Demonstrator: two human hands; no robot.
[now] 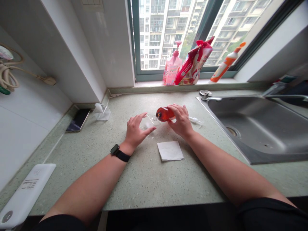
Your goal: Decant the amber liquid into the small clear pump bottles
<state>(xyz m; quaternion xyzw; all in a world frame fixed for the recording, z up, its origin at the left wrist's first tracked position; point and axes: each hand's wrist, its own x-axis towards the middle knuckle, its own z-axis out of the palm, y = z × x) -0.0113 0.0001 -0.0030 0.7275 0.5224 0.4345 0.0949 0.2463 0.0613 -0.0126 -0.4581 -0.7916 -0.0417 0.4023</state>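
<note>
My right hand (181, 120) grips a small orange-red bottle (164, 114), tipped on its side with its mouth pointing left. The mouth sits over a small clear container (147, 123) on the speckled counter (144, 179). My left hand (136, 131), a black watch on its wrist, curls around that clear container and steadies it. A white pump head (196, 121) lies on the counter just right of my right hand. A folded white tissue (170, 150) lies in front of both hands.
A steel sink (260, 128) takes up the right side. On the window sill stand a pink pump bottle (172, 67), a red refill pouch (193, 64) and an orange spray bottle (226, 64). A phone (78, 120), a clear plastic piece (102, 112) and a white power bank (26, 192) lie left.
</note>
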